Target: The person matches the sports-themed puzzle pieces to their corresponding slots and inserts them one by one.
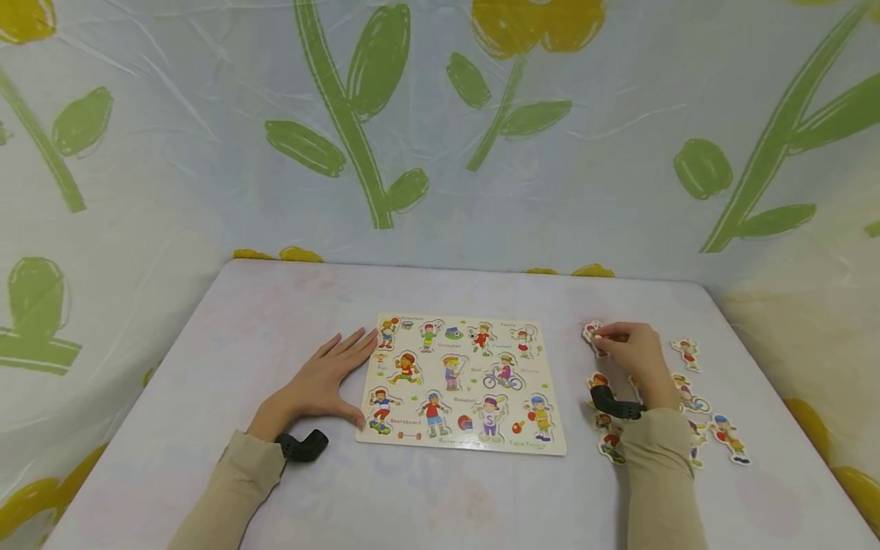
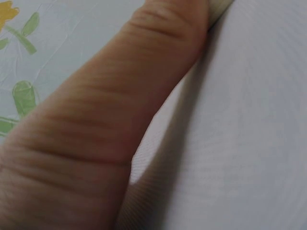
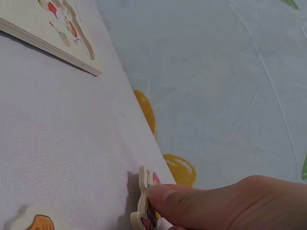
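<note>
Board (image 1: 429, 371) flanked at left by spread left hand (image 1: 325, 383); right hand (image 1: 634, 355) pinches 1 tilted cutout (image 1: 589, 331). I'd keep grip light, edgewise.

The left sleeve (image 1: 230, 489) is beige, long and lightly creased; the right sleeve (image 1: 663, 485) matches it. The left camera (image 1: 305, 446) is black, stubby and bent; the right camera (image 1: 608, 401) is black too, on what looks like a dark band (image 1: 632, 412), too small to be sure.

I'm watching the left hand (image 1: 321, 384) spreading its fingers toward two o'clock, thumb toward four, while the right hand (image 1: 642, 360) is pinching, fingertips aiming toward ten.
</note>
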Tool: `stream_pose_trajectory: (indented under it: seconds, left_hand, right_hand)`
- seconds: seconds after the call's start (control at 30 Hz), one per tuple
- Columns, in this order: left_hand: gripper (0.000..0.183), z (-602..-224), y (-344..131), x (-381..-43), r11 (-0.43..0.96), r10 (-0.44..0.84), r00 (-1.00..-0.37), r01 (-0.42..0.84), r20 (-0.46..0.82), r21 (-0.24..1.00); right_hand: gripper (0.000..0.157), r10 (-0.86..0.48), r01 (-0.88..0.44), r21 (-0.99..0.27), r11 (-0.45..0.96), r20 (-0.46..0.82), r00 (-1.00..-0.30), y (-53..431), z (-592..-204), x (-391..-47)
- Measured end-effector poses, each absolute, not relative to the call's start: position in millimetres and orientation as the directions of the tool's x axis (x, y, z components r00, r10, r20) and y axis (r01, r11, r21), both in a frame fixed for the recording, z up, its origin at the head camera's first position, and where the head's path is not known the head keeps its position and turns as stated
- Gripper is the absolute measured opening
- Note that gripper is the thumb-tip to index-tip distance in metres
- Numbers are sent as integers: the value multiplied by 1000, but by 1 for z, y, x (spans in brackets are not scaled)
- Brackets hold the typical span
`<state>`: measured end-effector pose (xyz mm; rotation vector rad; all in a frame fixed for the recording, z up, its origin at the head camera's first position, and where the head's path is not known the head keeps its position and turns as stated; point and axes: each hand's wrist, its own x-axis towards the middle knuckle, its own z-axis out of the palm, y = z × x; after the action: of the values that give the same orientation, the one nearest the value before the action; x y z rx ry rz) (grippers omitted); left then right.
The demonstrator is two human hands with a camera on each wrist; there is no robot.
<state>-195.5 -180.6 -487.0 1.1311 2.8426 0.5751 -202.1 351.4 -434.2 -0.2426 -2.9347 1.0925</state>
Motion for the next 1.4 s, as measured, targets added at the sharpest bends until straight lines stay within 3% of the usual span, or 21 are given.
stream_pose_trajectory:
  seconds: [0.27, 1.4]
  left_hand:
    - [138, -484, -180, -197, 650, 676, -722, 679, 147, 341]
    - [137, -485, -180, -196, 661, 673, -732, 660, 107, 358]
  right_hand:
    - [28, 164, 169, -664, 729, -70, -984, 337, -425, -210]
    - [17, 55, -87, -662, 744, 191, -980, 271, -418, -218]
